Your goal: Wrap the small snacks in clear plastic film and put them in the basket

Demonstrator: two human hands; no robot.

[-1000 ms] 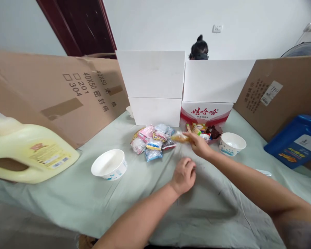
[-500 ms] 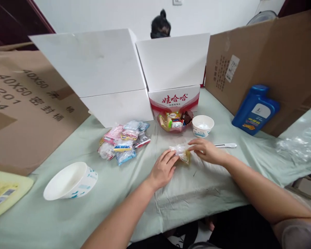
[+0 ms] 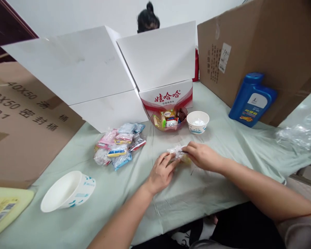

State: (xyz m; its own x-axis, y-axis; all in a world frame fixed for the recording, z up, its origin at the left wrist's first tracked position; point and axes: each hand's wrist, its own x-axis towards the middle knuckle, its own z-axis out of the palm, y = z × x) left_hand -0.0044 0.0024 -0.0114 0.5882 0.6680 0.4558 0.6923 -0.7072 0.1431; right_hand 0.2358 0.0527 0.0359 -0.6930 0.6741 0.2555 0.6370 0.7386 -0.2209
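A crinkled clear plastic packet [image 3: 176,150] with something yellowish at its right side lies on the cloth between my hands. My left hand [image 3: 160,173] grips its left edge, fingers bent over the plastic. At the packet's right side my right hand [image 3: 202,156] is closed in a pinch. A thin dark tip of what appears to be a white utility knife [image 3: 182,151] shows at its fingertips; the rest is hidden. Left of my hands lies a pile of small wrapped packets [image 3: 119,145]. Behind the packet stand a pink clear bowl [image 3: 168,128] of wrapped snacks and a white paper bowl [image 3: 197,128].
A larger paper bowl [image 3: 80,192] sits tilted at left, near a pale yellow container [image 3: 12,211]. White boxes [image 3: 160,58] stand across the back, with a person's head behind. Brown cartons [image 3: 238,52] flank both sides. A blue bottle [image 3: 252,100] and loose plastic [image 3: 300,135] are at right.
My right hand has closed in on the packet and turned. The white utility knife that showed beside it on the right is out of sight there. The whole view has shifted slightly.
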